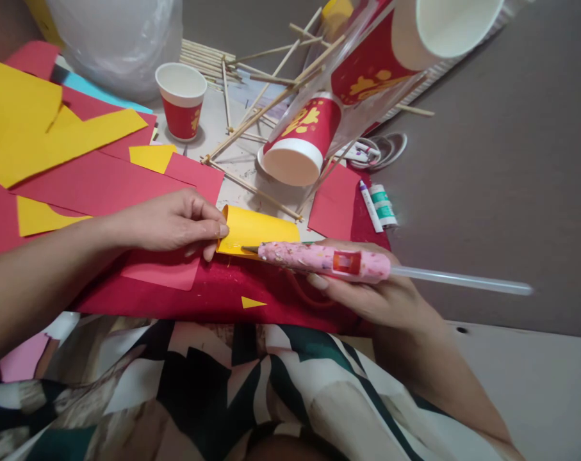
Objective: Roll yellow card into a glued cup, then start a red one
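Observation:
My left hand [175, 221] pinches the left end of a yellow paper piece [256, 232] rolled into a short tube, lying on red paper [208, 291]. My right hand [371, 294] is wrapped round a pink glue gun [323, 259] held level. Its metal tip touches the near edge of the yellow roll. A clear glue stick [463, 280] juts out of the gun's back end to the right.
Red and yellow paper sheets [54, 141] cover the left. A frame of wooden sticks [266, 105] carries red paper cups [302, 144]; another cup [182, 101] stands upright behind. A glue tube [382, 205] lies at right, a plastic bag [117, 38] at the back.

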`<state>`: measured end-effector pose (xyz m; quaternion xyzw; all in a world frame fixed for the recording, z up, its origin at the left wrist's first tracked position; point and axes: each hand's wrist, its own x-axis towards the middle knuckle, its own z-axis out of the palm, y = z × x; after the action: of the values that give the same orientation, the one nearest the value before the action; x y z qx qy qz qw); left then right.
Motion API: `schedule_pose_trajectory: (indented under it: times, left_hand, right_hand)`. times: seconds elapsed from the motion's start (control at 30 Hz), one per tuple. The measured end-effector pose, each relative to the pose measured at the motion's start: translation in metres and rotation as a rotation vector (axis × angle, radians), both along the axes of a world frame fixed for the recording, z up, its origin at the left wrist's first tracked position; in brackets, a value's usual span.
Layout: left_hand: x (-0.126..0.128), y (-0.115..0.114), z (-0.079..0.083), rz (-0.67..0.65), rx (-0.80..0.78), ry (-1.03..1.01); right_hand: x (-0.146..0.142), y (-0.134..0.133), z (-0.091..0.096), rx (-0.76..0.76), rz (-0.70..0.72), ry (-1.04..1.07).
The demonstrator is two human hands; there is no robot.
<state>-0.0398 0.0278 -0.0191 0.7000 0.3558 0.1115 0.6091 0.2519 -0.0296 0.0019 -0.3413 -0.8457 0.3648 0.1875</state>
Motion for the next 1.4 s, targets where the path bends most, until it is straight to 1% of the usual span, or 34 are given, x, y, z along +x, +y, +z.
schedule_pose_trajectory:
  times: [0.17,0.3,0.4,0.5,0.63,0.73,0.9,1.03,1.17,1.4]
  left_hand:
    - [0.001,0.0,0.001,0.017,-0.021,-0.007]
    - [0.0,0.0,-0.001,0.021,-0.042,-0.007]
    - [-0.001,0.001,-0.002,0.025,-0.044,0.015]
    - [-0.001,0.001,-0.003,0.023,-0.035,0.023]
    - [-0.001,0.001,-0.002,0.017,-0.035,0.014]
    - [-0.001,0.001,-0.001,0.019,-0.044,0.008]
    - [0.0,0.001,-0.001,0.023,-0.047,0.02]
    - [0.0,0.001,-0.002,0.018,-0.039,0.029]
    - [0.0,0.001,-0.002,0.01,-0.037,0.03]
    - [-0.001,0.002,-0.002,0.012,-0.028,0.04]
  right_hand:
    - [0.001,-0.001,0.003,-0.041,-0.013,-0.046]
    - [0.005,-0.005,0.002,-0.083,-0.089,-0.057]
    - [0.009,-0.006,0.001,-0.078,-0.135,-0.029]
    - [0.011,-0.007,0.001,-0.075,-0.095,-0.04]
    - [0.013,-0.009,0.002,-0.022,-0.134,-0.068]
    - [0.016,-0.012,0.0,-0.013,-0.129,-0.019]
    - [0.022,-0.015,-0.002,-0.019,-0.174,0.028]
    - [0.022,-0.015,0.0,-0.015,-0.097,0.075]
    - [0.024,-0.016,0.001,-0.006,-0.086,0.08]
    - [0.03,-0.021,-0.003,-0.001,-0.131,0.108]
